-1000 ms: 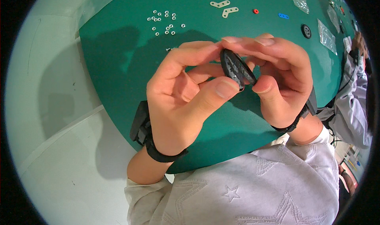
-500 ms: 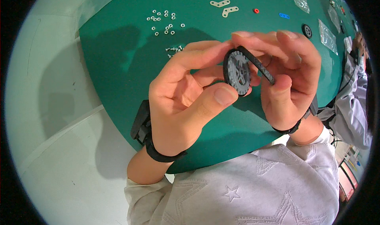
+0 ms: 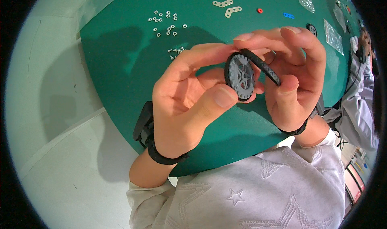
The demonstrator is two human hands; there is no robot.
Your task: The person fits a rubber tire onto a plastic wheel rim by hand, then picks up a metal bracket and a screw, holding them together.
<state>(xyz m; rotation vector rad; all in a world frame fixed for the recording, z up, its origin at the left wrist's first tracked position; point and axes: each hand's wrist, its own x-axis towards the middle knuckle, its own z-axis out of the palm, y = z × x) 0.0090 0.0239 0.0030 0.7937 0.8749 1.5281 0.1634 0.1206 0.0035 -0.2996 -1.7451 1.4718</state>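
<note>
My left hand (image 3: 181,98) holds a grey spoked toy wheel (image 3: 242,73) with a black rim, gripped at its edge between the thumb and fingers. In my right hand (image 3: 296,63) is a black rubber tyre (image 3: 264,69), seen almost edge-on, pinched by the thumb below and the fingers above. The tyre's upper end is close beside the wheel's top; whether they touch I cannot tell. Both things are raised above the green table (image 3: 121,80). Some right fingertips are hidden behind the wheel and tyre.
Beyond my left hand lie many small nuts (image 3: 163,19) and a few screws (image 3: 176,51). Farther back are bent metal plates (image 3: 233,11), a red ring (image 3: 260,11), a blue plate (image 3: 288,15), another wheel (image 3: 311,29) and plastic bags (image 3: 333,37). Another person's sleeve (image 3: 356,104) shows at right.
The wheel has turned a little, showing more of its face, and shifted slightly left. My left thumb has slid slightly left along its edge. The tyre stays in my right hand.
</note>
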